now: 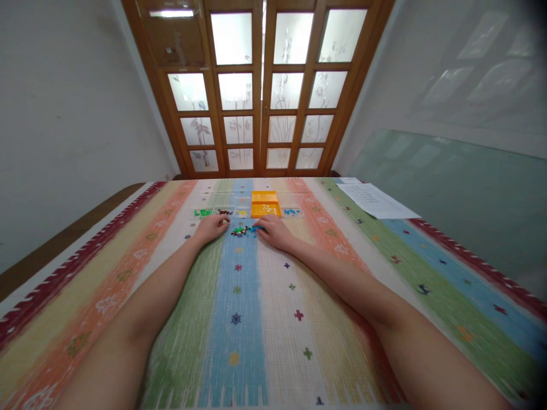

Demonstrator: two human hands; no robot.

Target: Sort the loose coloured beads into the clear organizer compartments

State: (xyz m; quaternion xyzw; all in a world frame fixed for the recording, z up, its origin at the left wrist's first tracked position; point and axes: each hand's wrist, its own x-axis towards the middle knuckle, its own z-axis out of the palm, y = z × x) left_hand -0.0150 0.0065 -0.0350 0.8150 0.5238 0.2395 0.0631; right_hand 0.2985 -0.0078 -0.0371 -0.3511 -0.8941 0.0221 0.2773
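We see our left hand (211,228) half curled on the cloth, thumb and forefinger bent toward each other just in front of the dark red pieces (224,212); at this size we cannot tell whether the tips meet or pinch anything. Our right hand (273,230) is curled too, palm down, its fingertips at the right end of a small mixed pile (242,231) of green, blue, dark and white bits. They seem to touch the blue ones, but we cannot tell whether any is gripped.

The pile lies on the blue stripe of the tablecloth (239,378), between our hands and nearer the right one. Just beyond it a row of open containers runs across: green pieces (203,213) at the left, then the dark red, then yellow pieces (241,213), then an orange box (264,196) with its lid raised at the back and pale pieces inside, and blue pieces (291,212) in a clear container (299,214) at the right.

The orange box's front edge sits close behind our right fingers. On our side, striped cloth stretches between the forearms to the bottom of the view. Paper sheets (371,200) lie well off to the right, near the table's edge.
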